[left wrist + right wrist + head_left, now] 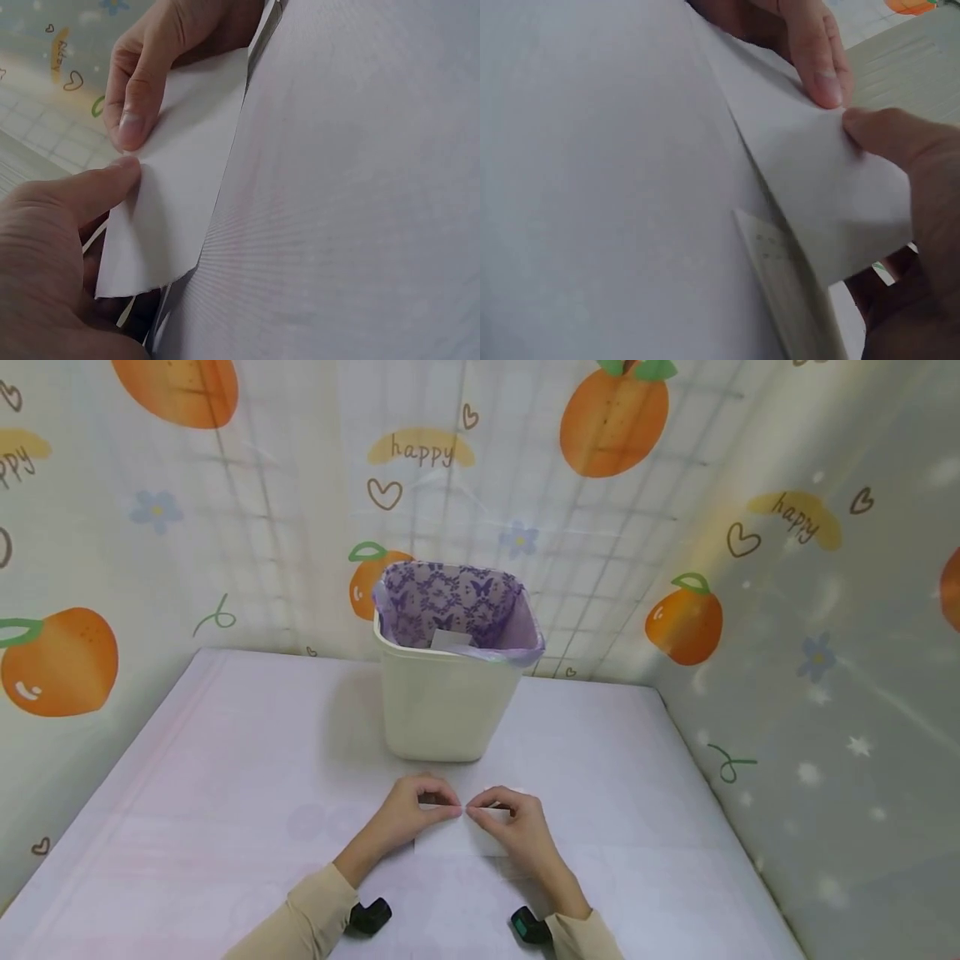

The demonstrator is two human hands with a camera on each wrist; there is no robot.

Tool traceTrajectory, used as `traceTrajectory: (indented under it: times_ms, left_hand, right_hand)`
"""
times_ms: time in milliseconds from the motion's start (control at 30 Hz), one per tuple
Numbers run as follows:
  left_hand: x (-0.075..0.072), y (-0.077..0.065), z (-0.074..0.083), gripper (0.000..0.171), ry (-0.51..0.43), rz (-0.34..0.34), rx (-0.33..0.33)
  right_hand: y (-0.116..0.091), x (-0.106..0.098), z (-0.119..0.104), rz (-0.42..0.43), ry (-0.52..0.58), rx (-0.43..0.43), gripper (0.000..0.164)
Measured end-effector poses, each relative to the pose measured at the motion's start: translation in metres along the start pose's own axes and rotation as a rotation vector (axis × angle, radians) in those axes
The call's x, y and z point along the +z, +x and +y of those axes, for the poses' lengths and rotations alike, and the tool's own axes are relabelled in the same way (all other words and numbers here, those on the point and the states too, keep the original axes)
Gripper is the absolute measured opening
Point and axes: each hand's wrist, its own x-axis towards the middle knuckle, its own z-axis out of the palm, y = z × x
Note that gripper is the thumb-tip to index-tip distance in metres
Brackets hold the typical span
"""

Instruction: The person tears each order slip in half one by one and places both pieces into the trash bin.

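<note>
A white sheet of paper [459, 839] stands tilted up close over the table, in front of the bin. My left hand [408, 818] pinches its upper edge between thumb and fingers. Right beside it, my right hand [525, 827] pinches the same edge, the two thumb tips almost meeting. In the left wrist view the paper [184, 180] hangs from both thumbs, its lower edge near the tabletop. Under the sheet in the right wrist view lies a pale flat piece [780, 262] with small dark marks, partly hidden by the paper.
Behind the hands stands a cream bin [442, 710] with a purple patterned liner [450, 597]. A white piece [452, 639] shows inside it. The table [247, 777] has a pale cover, and a fruit-printed curtain [300, 527] surrounds it. Black devices [371, 916] sit at both wrists.
</note>
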Motion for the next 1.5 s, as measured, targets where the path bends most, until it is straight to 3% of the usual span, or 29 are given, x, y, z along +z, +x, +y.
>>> traceTrajectory:
  times_ms: [300,533,933,1300,1500]
  left_hand:
    - [0.003,-0.008,-0.004,0.005,0.006,-0.060,-0.010]
    - [0.000,-0.013,-0.007,0.004,-0.001,-0.022,-0.004]
    - [0.002,-0.006,0.002,0.009,0.012,-0.012,-0.010]
    - [-0.001,-0.001,-0.001,0.010,-0.007,-0.025,-0.001]
    - [0.002,-0.001,-0.002,0.010,0.013,-0.028,-0.010]
  right_hand:
    - [-0.011,0.009,0.002,0.018,-0.034,-0.034,0.009]
    - [-0.009,0.014,-0.001,0.010,-0.024,-0.067,0.009]
    - [-0.006,0.004,-0.007,0.023,-0.042,-0.092,0.009]
    - [0.001,0.001,-0.007,0.017,-0.049,-0.096,0.010]
    - [-0.003,0.002,-0.006,0.008,-0.039,-0.049,0.006]
